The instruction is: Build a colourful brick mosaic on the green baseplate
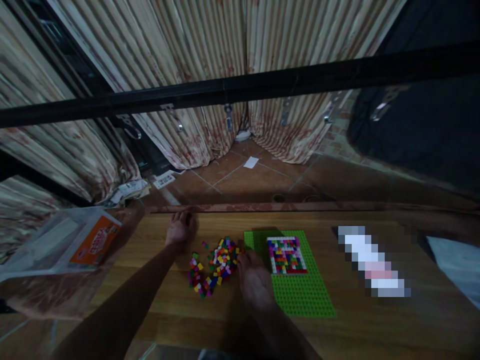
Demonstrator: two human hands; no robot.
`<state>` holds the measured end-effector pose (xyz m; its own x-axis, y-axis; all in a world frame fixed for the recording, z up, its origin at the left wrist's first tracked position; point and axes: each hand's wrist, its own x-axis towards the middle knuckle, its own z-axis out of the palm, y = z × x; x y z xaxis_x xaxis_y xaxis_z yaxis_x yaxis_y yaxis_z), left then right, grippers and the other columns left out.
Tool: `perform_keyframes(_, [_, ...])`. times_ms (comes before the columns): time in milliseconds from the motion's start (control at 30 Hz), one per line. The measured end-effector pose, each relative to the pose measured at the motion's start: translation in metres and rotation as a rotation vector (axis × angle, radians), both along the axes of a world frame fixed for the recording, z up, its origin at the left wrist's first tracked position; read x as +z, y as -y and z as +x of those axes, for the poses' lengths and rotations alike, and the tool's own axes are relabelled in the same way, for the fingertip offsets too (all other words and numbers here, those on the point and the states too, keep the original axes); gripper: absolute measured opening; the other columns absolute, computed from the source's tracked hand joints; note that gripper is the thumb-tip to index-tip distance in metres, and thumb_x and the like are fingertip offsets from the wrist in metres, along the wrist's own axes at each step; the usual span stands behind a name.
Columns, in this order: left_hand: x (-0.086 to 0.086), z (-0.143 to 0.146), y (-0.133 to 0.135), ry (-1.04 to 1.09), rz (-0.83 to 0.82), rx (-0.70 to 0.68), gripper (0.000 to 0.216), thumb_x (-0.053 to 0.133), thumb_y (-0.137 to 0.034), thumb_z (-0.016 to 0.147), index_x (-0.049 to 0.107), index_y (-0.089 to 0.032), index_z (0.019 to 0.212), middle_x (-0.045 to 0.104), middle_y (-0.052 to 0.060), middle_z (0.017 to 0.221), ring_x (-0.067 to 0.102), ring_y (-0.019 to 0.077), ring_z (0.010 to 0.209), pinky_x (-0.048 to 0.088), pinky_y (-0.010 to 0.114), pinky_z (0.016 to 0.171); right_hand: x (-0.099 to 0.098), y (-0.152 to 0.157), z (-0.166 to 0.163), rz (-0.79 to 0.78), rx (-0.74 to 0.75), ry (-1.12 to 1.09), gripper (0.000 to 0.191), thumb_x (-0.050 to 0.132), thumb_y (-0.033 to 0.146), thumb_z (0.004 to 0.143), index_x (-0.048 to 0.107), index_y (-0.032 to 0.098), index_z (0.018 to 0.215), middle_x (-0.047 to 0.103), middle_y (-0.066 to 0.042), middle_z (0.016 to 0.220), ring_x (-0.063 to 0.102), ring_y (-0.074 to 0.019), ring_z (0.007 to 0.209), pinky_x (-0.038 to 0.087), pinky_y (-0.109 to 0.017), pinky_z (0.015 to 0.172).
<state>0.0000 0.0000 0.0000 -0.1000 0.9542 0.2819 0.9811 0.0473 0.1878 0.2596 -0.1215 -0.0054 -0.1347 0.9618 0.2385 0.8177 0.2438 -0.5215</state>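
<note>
My left hand (180, 228) rests near the table's far edge, left of the bricks, its fingers slightly apart and bent downward, with nothing visible in them. Beside the right edge of a heap of small colourful toy bricks (225, 257) is my right hand (255, 281). Its fingers are drawn together and point down at the heap; whatever they hold is hidden. Just right of that hand lies a green studded baseplate (300, 297). On its upper part sits a rectangular patch of multicoloured bricks (287, 255), with white along the top and left and red at the lower right.
The wooden table (150, 285) carries a pixelated object (371, 262) on the right. A clear plastic box (56, 240) with an orange label stands at left. A black horizontal bar (202, 92) with metal clips crosses the view before striped curtains (195, 45). Papers (164, 180) lie on the tiled floor.
</note>
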Motion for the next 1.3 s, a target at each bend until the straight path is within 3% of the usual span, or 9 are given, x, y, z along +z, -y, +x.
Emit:
perform_keyframes(233, [0.007, 0.004, 0.001, 0.005, -0.039, 0.016, 0.038, 0.040, -0.038, 0.087, 0.059, -0.018, 0.113, 0.060, 0.011, 0.118, 0.050, 0.0274, 0.117, 0.040, 0.042, 0.103, 0.001, 0.003, 0.004, 0.088, 0.039, -0.144, 0.020, 0.045, 0.011, 0.090, 0.058, 0.023, 0.080, 0.062, -0.005, 0.081, 0.059, -0.0205, 0.076, 0.047, -0.031, 0.066])
perform_keyframes(467, [0.009, 0.002, -0.001, -0.028, -0.088, 0.030, 0.043, 0.036, -0.042, 0.087, 0.059, -0.017, 0.113, 0.059, 0.013, 0.120, 0.049, 0.0299, 0.117, 0.041, 0.043, 0.100, 0.005, 0.028, 0.019, 0.020, 0.043, -0.412, 0.020, 0.045, 0.010, 0.086, 0.059, 0.022, 0.080, 0.062, 0.000, 0.073, 0.060, -0.0146, 0.064, 0.045, -0.025, 0.059])
perform_keyframes(733, [0.009, 0.001, -0.004, -0.055, -0.117, 0.015, 0.046, 0.033, -0.042, 0.087, 0.057, -0.014, 0.114, 0.059, 0.014, 0.121, 0.047, 0.0311, 0.118, 0.039, 0.045, 0.102, 0.005, 0.055, 0.038, 0.027, 0.128, -0.549, 0.023, 0.047, 0.007, 0.086, 0.063, 0.023, 0.088, 0.066, -0.001, 0.081, 0.064, -0.0138, 0.073, 0.051, -0.022, 0.063])
perform_keyframes(1067, [0.008, 0.002, -0.003, -0.046, -0.096, 0.008, 0.047, 0.035, -0.042, 0.086, 0.057, -0.014, 0.116, 0.060, 0.014, 0.119, 0.048, 0.0303, 0.116, 0.038, 0.044, 0.103, 0.026, 0.065, 0.097, 0.072, -0.033, -0.505, 0.019, 0.051, 0.017, 0.090, 0.066, 0.023, 0.099, 0.070, -0.006, 0.092, 0.069, -0.0174, 0.083, 0.058, -0.024, 0.070])
perform_keyframes(1300, [0.008, 0.002, -0.001, -0.014, -0.050, -0.013, 0.043, 0.036, -0.041, 0.087, 0.056, -0.018, 0.118, 0.058, 0.012, 0.122, 0.047, 0.0293, 0.118, 0.040, 0.044, 0.102, 0.044, 0.036, 0.130, 0.148, -0.281, -0.468, 0.017, 0.054, 0.029, 0.091, 0.069, 0.022, 0.094, 0.071, -0.007, 0.091, 0.069, -0.0188, 0.081, 0.057, -0.029, 0.071])
